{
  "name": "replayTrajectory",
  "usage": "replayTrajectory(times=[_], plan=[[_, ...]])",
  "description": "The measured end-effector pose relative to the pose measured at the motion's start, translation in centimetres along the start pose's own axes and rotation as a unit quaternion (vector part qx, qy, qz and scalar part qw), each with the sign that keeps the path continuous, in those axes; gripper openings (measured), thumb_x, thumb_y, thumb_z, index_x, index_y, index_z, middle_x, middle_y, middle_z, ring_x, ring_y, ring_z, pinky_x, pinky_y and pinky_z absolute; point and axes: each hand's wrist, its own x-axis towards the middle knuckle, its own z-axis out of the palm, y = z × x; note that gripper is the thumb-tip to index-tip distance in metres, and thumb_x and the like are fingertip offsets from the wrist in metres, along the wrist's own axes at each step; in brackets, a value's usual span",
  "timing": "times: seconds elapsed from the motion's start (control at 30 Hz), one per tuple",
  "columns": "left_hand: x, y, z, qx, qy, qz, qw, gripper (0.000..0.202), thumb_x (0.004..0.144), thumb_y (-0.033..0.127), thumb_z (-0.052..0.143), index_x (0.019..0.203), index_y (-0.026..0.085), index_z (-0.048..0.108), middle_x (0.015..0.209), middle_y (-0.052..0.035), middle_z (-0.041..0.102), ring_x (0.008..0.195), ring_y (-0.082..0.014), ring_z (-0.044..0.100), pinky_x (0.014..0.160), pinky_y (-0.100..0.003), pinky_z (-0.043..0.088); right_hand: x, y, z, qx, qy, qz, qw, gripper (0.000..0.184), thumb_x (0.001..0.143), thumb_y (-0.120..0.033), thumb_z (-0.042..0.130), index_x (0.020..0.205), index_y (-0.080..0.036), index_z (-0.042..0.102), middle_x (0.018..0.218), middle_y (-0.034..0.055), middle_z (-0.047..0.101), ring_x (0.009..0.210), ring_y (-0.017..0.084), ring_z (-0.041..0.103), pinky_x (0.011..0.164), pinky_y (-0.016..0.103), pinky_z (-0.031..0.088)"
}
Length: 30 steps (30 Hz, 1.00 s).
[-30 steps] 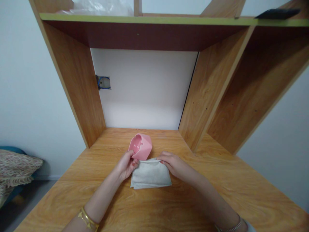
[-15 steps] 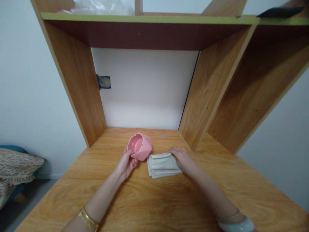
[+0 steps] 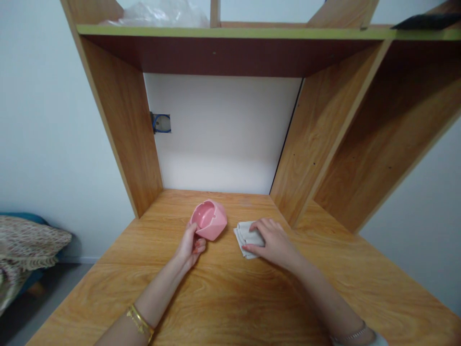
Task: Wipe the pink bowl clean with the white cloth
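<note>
A pink ashtray (image 3: 215, 222) with faceted sides and notches in its rim is tilted, its opening turned to the left and toward me. My left hand (image 3: 190, 244) grips its lower left edge, thumb at the rim and fingers curled beneath. Beside it on the right, a light grey folded cloth (image 3: 246, 235) lies on the wooden desktop. My right hand (image 3: 275, 242) is closed over the cloth's right part, with the thumb at the near edge and fingers on top. That hand hides much of the cloth. The ashtray and the cloth are apart.
Wooden side panels (image 3: 120, 125) and a white back panel (image 3: 226, 134) enclose the desktop (image 3: 216, 298). An overhead shelf (image 3: 230, 32) carries clear plastic wrapping (image 3: 162, 13) and a dark object (image 3: 428, 20). An uncovered wall box (image 3: 162, 123) shows blue wire. Patterned fabric (image 3: 32, 240) lies at far left.
My right hand has closed further around the cloth, which now shows as a smaller bundle farther from the ashtray. My left hand keeps its hold on the ashtray. The view has shifted slightly.
</note>
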Motion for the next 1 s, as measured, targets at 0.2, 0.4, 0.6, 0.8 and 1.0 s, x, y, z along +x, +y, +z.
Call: replayTrajectory(times=[0.2, 0.4, 0.6, 0.8, 1.0], plan=[[-0.2, -0.1, -0.1, 0.057, -0.022, 0.007, 0.998, 0.022, 0.063, 0.03, 0.053, 0.073, 0.021, 0.036, 0.045, 0.0138, 0.032, 0.027, 0.0023, 0.013, 0.031, -0.01, 0.003, 0.2, 1.0, 1.0, 0.021, -0.022, 0.017, 0.999, 0.013, 0.078, -0.03, 0.052, 0.08, -0.018, 0.056, 0.084, 0.0059, 0.058, 0.084, 0.02, 0.051, 0.074, 0.03, 0.038], [-0.5, -0.4, 0.4, 0.128, -0.022, 0.015, 0.991, 0.022, 0.066, 0.031, 0.054, 0.083, 0.021, 0.043, 0.043, 0.0133, 0.036, 0.025, 0.0022, 0.015, 0.032, -0.01, 0.002, 0.3, 0.9, 0.8, 0.019, -0.016, 0.029, 0.999, 0.024, 0.079, -0.04, 0.05, 0.082, -0.018, 0.059, 0.084, 0.0058, 0.061, 0.083, 0.02, 0.051, 0.074, 0.031, 0.037], [-0.7, -0.5, 0.6, 0.179, -0.021, 0.022, 0.983, 0.026, 0.065, 0.034, 0.053, 0.084, 0.02, 0.042, 0.044, 0.0134, 0.037, 0.026, 0.0023, 0.014, 0.032, -0.01, 0.004, 0.1, 0.3, 0.7, 0.017, -0.032, 0.014, 0.999, 0.022, 0.071, -0.04, 0.06, 0.08, -0.019, 0.059, 0.082, 0.0045, 0.062, 0.083, 0.021, 0.051, 0.072, 0.031, 0.037], [-0.4, -0.4, 0.4, 0.19, -0.008, 0.026, 0.981, 0.024, 0.067, 0.037, 0.049, 0.082, 0.02, 0.04, 0.043, 0.0139, 0.035, 0.025, 0.0016, 0.014, 0.031, -0.01, 0.005, 0.5, 1.7, 2.4, 0.063, 0.003, 0.032, 0.998, 0.018, 0.079, -0.027, 0.045, 0.075, -0.018, 0.06, 0.079, 0.0069, 0.063, 0.08, 0.021, 0.053, 0.073, 0.03, 0.038], [-0.7, -0.5, 0.7, 0.217, -0.001, 0.031, 0.976, 0.026, 0.072, 0.036, 0.044, 0.092, 0.02, 0.044, 0.042, 0.0128, 0.038, 0.022, 0.0006, 0.016, 0.03, -0.011, 0.004, 0.7, 1.8, 2.4, 0.167, 0.134, 0.1, 0.972, 0.026, 0.078, -0.036, 0.043, 0.076, -0.017, 0.061, 0.076, 0.0068, 0.062, 0.076, 0.022, 0.053, 0.071, 0.031, 0.038]])
